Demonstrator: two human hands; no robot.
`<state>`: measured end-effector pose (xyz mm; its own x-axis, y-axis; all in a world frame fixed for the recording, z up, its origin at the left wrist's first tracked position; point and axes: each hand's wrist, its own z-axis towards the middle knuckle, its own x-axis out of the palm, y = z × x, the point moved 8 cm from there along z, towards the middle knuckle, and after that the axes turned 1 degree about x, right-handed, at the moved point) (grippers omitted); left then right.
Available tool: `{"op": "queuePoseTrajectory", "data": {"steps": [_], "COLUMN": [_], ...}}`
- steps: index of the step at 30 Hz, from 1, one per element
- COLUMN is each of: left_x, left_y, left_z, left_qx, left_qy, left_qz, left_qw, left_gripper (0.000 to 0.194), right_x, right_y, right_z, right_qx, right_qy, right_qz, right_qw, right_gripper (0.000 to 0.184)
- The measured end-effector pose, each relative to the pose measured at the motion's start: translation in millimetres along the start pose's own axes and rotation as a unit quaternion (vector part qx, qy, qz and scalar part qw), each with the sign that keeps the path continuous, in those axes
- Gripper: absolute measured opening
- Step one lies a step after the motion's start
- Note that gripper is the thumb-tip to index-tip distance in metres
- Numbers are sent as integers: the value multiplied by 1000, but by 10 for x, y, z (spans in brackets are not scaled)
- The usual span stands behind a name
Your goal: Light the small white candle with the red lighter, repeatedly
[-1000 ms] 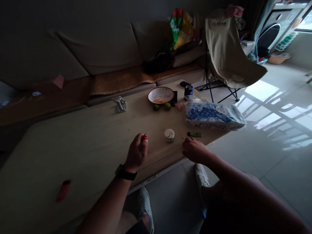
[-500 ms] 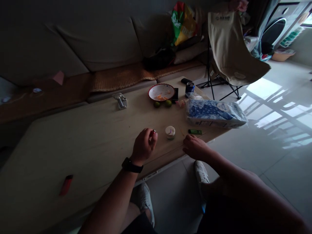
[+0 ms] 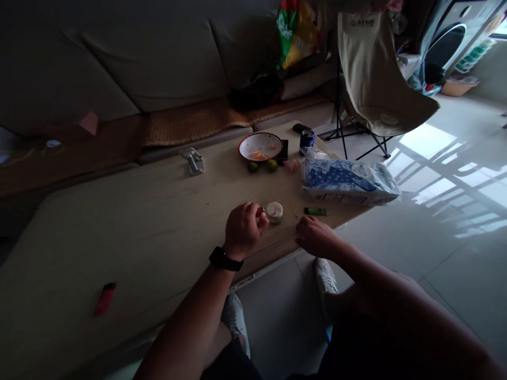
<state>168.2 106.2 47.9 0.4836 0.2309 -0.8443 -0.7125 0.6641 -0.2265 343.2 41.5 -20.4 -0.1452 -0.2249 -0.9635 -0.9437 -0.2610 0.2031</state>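
Red lighter on the table: a larger lighter [image 3: 105, 300] with a black end lies at the near left of the table [image 3: 130, 237].
Left hand: its fingers [image 3: 250, 211] are clenched around a small red lighter [image 3: 260, 211], metal end showing, just beside the round tub; the left hand [image 3: 243, 229] has a black watch [image 3: 225, 259] at its wrist.
Right hand: the right hand [image 3: 317, 238] is at the table's near edge, fingers curled down; whether they grip anything, one cannot tell.
Round tub: the small, clear-sided tub [image 3: 274, 212] stands between the hands and slightly beyond them, with pale contents and a thin purple piece upright in the middle.
Green lighter: a green, lighter-like item [image 3: 316, 211] lies just beyond the right hand.
Wrapped pack: a blue-and-white pack [image 3: 348, 180] lies in clear plastic; its contents are hidden.
Bowl: the white bowl [image 3: 249, 146] with a red rim holds orange pieces; two green fruits [image 3: 271, 165] sit outside, at its near side.
Can: a blue can [image 3: 307, 142] stands upright right of the bowl, its inside too dark to tell.
Basin: far right on the floor, an orange basin [image 3: 455, 88] holds something unclear.
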Motion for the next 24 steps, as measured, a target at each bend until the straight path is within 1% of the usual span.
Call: {"op": "queuePoseTrajectory", "data": {"steps": [5,13,24], "left_x": [64,173,164], "left_y": [-37,-74,-66], "left_z": [38,103,102], "left_qx": [7,-5,-5], "left_qy": [0,21,13], "left_qz": [10,22,35], "left_qw": [1000,1000,999], "left_gripper": [13,11,11], "right_x": [19,43,25], "right_y": [-11,-25,-18], "right_z": [4,7,-4], "right_qx": [-1,-1,1], "right_qy": [-1,-10,-5], "right_qz": [3,-4,6], "right_qw": [1000,1000,1000], "right_gripper": [19,20,17]}}
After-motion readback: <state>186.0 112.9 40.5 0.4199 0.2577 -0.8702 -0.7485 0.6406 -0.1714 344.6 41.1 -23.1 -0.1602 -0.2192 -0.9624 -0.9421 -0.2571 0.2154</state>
